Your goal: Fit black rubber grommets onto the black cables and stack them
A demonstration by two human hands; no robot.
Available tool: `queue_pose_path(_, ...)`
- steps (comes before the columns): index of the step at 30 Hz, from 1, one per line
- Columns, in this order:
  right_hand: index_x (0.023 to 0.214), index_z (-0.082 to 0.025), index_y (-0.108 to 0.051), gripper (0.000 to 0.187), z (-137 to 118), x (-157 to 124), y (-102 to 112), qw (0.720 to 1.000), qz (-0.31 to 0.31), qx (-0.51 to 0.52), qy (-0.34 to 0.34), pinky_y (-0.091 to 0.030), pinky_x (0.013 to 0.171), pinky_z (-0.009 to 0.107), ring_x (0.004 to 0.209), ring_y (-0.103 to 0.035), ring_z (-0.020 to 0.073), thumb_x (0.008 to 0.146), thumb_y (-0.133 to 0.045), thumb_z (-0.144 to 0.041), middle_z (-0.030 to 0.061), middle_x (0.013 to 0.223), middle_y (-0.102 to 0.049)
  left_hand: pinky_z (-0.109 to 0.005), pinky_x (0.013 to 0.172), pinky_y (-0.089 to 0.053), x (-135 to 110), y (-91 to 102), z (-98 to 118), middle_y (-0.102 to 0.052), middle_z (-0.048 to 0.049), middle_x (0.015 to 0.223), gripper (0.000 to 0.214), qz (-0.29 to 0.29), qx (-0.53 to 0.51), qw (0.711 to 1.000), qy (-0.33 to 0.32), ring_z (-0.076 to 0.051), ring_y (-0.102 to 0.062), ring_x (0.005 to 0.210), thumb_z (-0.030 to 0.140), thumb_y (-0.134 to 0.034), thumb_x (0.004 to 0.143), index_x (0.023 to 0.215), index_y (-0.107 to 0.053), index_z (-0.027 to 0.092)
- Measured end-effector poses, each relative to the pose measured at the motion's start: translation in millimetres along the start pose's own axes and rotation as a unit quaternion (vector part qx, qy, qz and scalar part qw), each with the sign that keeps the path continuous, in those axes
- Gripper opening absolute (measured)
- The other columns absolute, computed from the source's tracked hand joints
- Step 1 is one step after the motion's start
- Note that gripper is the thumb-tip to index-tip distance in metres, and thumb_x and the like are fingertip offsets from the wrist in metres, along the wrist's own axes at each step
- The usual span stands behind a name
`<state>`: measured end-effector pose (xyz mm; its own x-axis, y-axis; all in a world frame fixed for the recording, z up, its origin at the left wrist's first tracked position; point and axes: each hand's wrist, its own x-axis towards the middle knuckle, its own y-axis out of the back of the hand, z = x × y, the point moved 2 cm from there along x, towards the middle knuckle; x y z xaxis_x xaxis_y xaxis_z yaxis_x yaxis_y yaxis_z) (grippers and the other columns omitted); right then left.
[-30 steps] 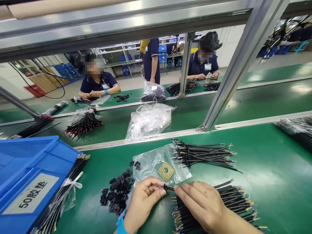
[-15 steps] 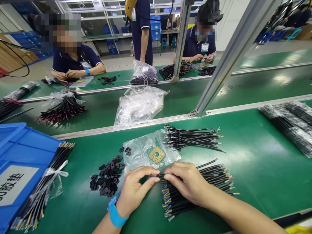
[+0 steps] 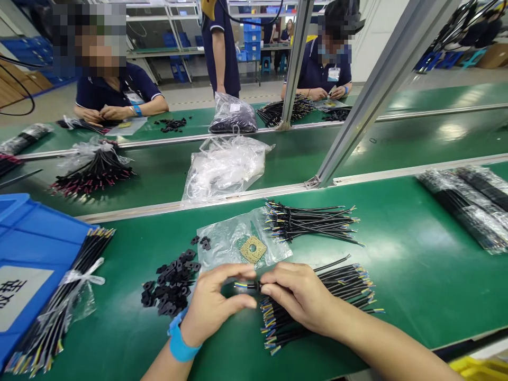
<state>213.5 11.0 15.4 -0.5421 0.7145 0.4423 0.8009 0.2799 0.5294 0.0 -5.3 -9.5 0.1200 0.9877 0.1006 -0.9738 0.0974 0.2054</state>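
Observation:
Between the thumb and fingers of my right hand (image 3: 299,293) is a black cable (image 3: 251,286), its bare blue and yellow wire ends pointing left. A small black rubber piece sits around it near my fingertips. My left hand (image 3: 222,296) is open, thumb and fingers spread around the wire ends without touching them. Below my right hand lies a row of black cables (image 3: 345,291) with coloured wire ends. Left of my left hand is a pile of black rubber pieces (image 3: 170,283). Beyond my hands, a yellowish square pad with a hole (image 3: 260,253) rests on a clear plastic bag (image 3: 214,238).
Behind the bag lies a stack of cables (image 3: 309,222) with black pieces on them. A blue bin (image 3: 39,238) and a tied cable bundle (image 3: 75,296) stand at left. Wrapped bundles (image 3: 468,206) lie at right. A metal post (image 3: 369,79) rises beyond. Co-workers sit across the bench.
My left hand has let go of the cable's end, and its fingers have spread apart. My right hand still holds the cable. The view has shifted slightly.

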Motion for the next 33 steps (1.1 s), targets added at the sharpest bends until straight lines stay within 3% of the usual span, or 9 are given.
queue_pose_path(2,0.097,-0.016,-0.068,0.023,-1.3,-0.5,3.9,0.999,0.015,-0.028,0.019,-0.049,0.064,0.019,0.067,-0.06,0.0097,0.106,-0.051,-0.028,0.0026,0.078,-0.068,-0.035,0.082,-0.06,1.1,14.5,-4.4,-0.081,-0.0092,0.093,0.057,0.073,-0.055,0.996,-0.013,-0.027,-0.076,0.086,0.055,-0.09,0.065,0.113,-0.08,0.024)
queue_pose_path(6,0.096,-0.016,-0.065,0.021,-2.7,-0.8,9.9,0.998,0.024,-0.046,0.018,-0.05,0.064,0.019,0.068,-0.061,0.0096,0.106,-0.05,-0.026,0.0022,0.078,-0.068,-0.03,0.076,-0.057,3.6,50.4,-10.9,-0.075,-0.0034,0.089,0.036,0.321,-0.034,0.946,-0.023,-0.018,-0.071,0.078,0.05,-0.068,0.092,0.113,-0.074,0.022)
queue_pose_path(10,0.096,-0.016,-0.064,0.022,-6.3,-0.5,12.1,0.999,0.023,-0.045,0.02,-0.049,0.063,0.019,0.067,-0.061,0.009,0.107,-0.048,-0.026,0.0018,0.078,-0.068,-0.029,0.073,-0.054,6.2,71.9,-7.0,-0.07,-0.0008,0.089,0.031,0.416,0.018,0.908,-0.035,-0.016,-0.067,0.074,0.046,-0.062,0.097,0.113,-0.071,0.021)
queue_pose_path(13,0.099,-0.017,-0.065,0.019,-3.7,-1.3,21.3,0.994,0.044,-0.092,0.048,-0.048,0.062,0.021,0.065,-0.061,0.0098,0.107,-0.049,-0.025,0.0014,0.078,-0.069,-0.031,0.079,-0.053,6.8,79.3,-5.1,-0.073,-0.0037,0.097,0.033,0.397,0.108,0.911,-0.016,-0.019,-0.069,0.083,0.047,-0.064,0.095,0.114,-0.072,0.022)
queue_pose_path(16,0.108,-0.018,-0.066,0.013,12.3,-1.0,41.9,0.966,0.111,-0.217,0.081,-0.049,0.069,0.025,0.073,-0.063,0.0131,0.104,-0.053,-0.019,0.0029,0.086,-0.071,-0.034,0.086,-0.049,10.2,79.8,-10.1,-0.075,-0.0078,0.106,0.031,0.295,0.291,0.91,-0.003,-0.025,-0.068,0.094,0.048,-0.062,0.095,0.107,-0.075,0.022)
queue_pose_path(20,0.118,-0.018,-0.069,0.023,48.3,2.2,66.3,0.918,0.137,-0.365,0.071,-0.045,0.08,0.03,0.089,-0.065,0.0161,0.101,-0.054,-0.012,0.0051,0.1,-0.074,-0.04,0.083,-0.041,17.9,70.0,-24.4,-0.076,-0.0142,0.105,0.039,0.181,0.498,0.847,-0.038,-0.033,-0.063,0.098,0.048,-0.052,0.099,0.107,-0.077,0.02)
queue_pose_path(24,0.117,-0.021,-0.073,0.024,77.4,2.0,69.9,0.911,0.108,-0.394,0.044,-0.043,0.084,0.03,0.09,-0.063,0.0152,0.104,-0.053,-0.018,0.0035,0.101,-0.074,-0.041,0.074,-0.035,26.8,59.6,-36.4,-0.077,-0.0159,0.1,0.047,0.149,0.619,0.771,-0.001,-0.037,-0.062,0.097,0.054,-0.05,0.099,0.111,-0.077,0.017)
queue_pose_path(26,0.118,-0.023,-0.074,0.025,86.2,1.9,66.4,0.911,0.106,-0.397,0.035,-0.042,0.086,0.03,0.09,-0.062,0.0151,0.105,-0.053,-0.021,0.0032,0.101,-0.074,-0.041,0.074,-0.034,29.9,57.3,-39.7,-0.078,-0.0143,0.098,0.045,0.136,0.64,0.756,0.017,-0.037,-0.063,0.098,0.051,-0.05,0.099,0.111,-0.076,0.017)
queue_pose_path(33,0.127,-0.024,-0.071,0.027,96.9,7.3,60.7,0.903,0.095,-0.419,-0.026,-0.039,0.091,0.033,0.1,-0.061,0.0188,0.103,-0.057,-0.025,0.0056,0.111,-0.073,-0.042,0.077,-0.04,28.9,60.1,-43.8,-0.079,-0.0105,0.095,0.039,0.108,0.595,0.797,0.001,-0.033,-0.067,0.092,0.035,-0.047,0.099,0.125,-0.069,0.016)
